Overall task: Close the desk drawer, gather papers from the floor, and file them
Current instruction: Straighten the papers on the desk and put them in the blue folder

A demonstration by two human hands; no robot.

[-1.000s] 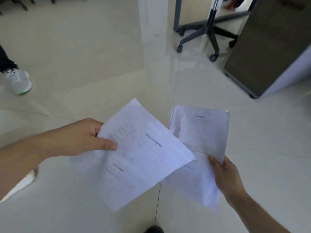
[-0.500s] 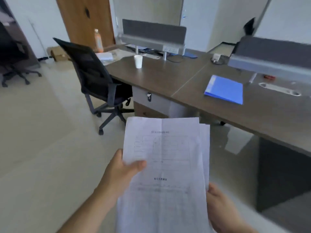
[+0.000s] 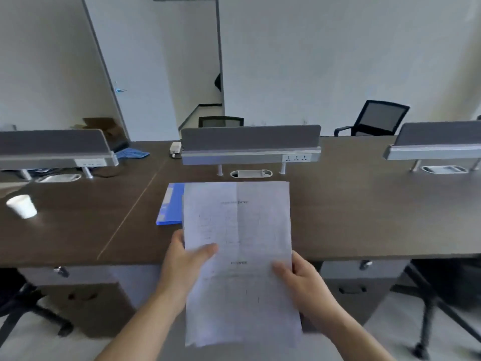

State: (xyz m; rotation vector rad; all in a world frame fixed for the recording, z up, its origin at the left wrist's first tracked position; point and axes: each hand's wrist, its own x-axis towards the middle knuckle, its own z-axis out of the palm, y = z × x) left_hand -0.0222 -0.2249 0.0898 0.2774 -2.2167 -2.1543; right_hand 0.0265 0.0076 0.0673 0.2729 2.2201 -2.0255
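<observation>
Two hands gripping papers (image 3: 239, 256) upright, left hand (image 3: 186, 264) pinching the left edge, right hand (image 3: 299, 276) clasping the right, blue folder (image 3: 169, 204) lying on the desk (image 3: 364, 217) behind

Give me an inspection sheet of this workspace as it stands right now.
Surface: dark brown desk, mostly bare in front of the person.
Job's things: stack of papers held upright over the desk edge; blue folder lying flat on the desk, partly hidden behind the papers; drawer under the desk looks shut.
Clutter: white paper cup at the left; blue keyboard and a small white device further back.
Grippers: left hand and right hand both grip the papers.
Cables: dark cables under the left divider; socket strip on the middle divider.
Surroundings: grey dividers, black chairs, cardboard box, white walls.
</observation>
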